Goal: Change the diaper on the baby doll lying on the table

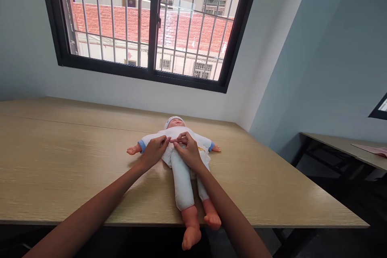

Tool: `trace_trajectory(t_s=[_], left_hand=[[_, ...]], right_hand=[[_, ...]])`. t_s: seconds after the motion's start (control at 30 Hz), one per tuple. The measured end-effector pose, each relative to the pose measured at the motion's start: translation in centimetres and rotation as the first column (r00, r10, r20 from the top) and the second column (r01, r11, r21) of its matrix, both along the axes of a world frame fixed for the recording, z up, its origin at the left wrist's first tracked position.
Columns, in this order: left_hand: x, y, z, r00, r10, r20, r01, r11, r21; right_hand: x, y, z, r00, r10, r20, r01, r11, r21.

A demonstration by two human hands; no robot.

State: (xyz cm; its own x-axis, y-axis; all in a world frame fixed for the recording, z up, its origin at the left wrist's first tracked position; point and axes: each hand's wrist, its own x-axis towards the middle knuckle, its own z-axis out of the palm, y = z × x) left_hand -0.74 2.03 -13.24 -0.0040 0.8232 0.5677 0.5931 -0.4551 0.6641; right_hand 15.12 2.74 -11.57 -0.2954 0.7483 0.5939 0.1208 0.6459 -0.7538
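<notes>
A baby doll [183, 189] lies on its back on the wooden table, head toward the window and feet over the near edge. It wears a white top with blue cuffs, white trousers and a white cap [171, 121]. Around its hips, over the trousers, sits a white diaper [205, 156] with ruffled edges and a yellow strip. At its upper front, my left hand [157, 149] pinches with thumb and forefinger. Close beside it, my right hand [187, 149] is also closed in a pinch, covering part of the diaper. The exact bit between the fingertips is too small to see.
The wooden table [75, 161] stretches wide to both sides, with its near edge in front of me. Behind it are a white wall and a barred window [151, 24]. Another table [341, 145] with a pink item [370, 149] stands at the right.
</notes>
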Motion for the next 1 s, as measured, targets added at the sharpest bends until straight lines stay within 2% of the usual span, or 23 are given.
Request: trace_trajectory(t_s=[0.43,0.83,1.0], left_hand=[[0.25,-0.48,0.50,1.000,-0.005,0.026,0.005,1.000,-0.006],[0.09,-0.17,0.28,1.000,0.014,0.003,-0.014,1.000,0.000],[0.10,-0.19,0.30,1.000,0.013,-0.003,-0.013,1.000,0.002]], right_hand=[[0.01,-0.07,0.05,1.000,-0.028,-0.012,0.028,1.000,-0.012],[-0.02,-0.10,-0.06,1.000,0.010,-0.004,-0.010,1.000,0.020],[0.02,-0.12,0.04,1.000,-0.012,-0.001,0.012,1.000,0.018]])
